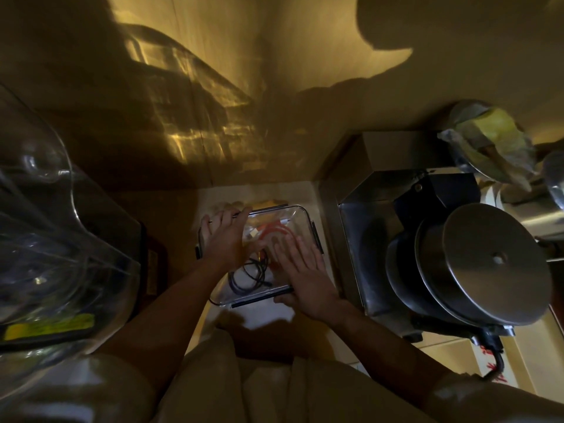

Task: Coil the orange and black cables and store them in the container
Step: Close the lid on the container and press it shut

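A clear rectangular container [306, 215] with a clear lid and black side clips stands on the pale counter in front of me. Inside, the orange cable [276, 232] lies curled at the far end. The black cable [247, 276] lies coiled at the near end. My left hand [225, 239] rests on the far left corner of the lid, fingers curled over its edge. My right hand [308, 276] lies flat on the near right part of the lid, fingers spread, thumb hooked at the near rim. The hands hide the middle of the container.
A steel machine [476, 270] with a round metal lid stands close on the right. A large clear blender jar [45, 239] stands on the left. A plastic bag [488, 138] sits at the back right. A wall rises just behind the container.
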The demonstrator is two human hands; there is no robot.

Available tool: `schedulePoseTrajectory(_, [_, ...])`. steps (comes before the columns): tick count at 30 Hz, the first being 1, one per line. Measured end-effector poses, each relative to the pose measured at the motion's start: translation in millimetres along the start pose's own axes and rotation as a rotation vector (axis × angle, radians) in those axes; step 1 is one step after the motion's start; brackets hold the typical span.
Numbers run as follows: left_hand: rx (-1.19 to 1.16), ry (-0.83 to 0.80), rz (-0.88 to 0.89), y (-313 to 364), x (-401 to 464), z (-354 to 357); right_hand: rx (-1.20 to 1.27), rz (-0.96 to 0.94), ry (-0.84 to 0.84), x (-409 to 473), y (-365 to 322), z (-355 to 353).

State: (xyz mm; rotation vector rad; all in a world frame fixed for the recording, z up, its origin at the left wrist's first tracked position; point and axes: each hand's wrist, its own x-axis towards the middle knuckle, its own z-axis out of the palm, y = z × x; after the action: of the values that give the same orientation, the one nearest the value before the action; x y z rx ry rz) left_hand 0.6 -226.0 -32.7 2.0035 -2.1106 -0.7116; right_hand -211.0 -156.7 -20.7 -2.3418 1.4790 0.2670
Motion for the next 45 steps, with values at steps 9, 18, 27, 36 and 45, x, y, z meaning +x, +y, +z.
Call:
schedulePoseTrajectory(9, [0.094,-0.036,-0.014,10.5,-24.0,12.2,0.328,0.222,0.164,-38.9,-4.3,18.7])
schedulePoseTrajectory(18, [0.271,-0.204,0.292,12.4,-79.9,18.7,-0.034,0.092,0.075,-26.2,11.6,8.3])
schedulePoseTrajectory(27, [0.38,-0.214,0.245,30.6,-82.6,15.8,-0.26,0.1,0.04,-10.9,-2.1,3.7])
schedulePoseTrajectory(36, [0.431,-0.247,0.169,51.8,-86.3,19.9,-0.319,0.141,-0.112,-6.4,-24.4,-15.9])
schedulePoseTrajectory(45, [0.277,-0.179,0.168,46.3,-97.4,30.8,-0.336,0.191,-0.088,-7.2,-34.0,-9.6])
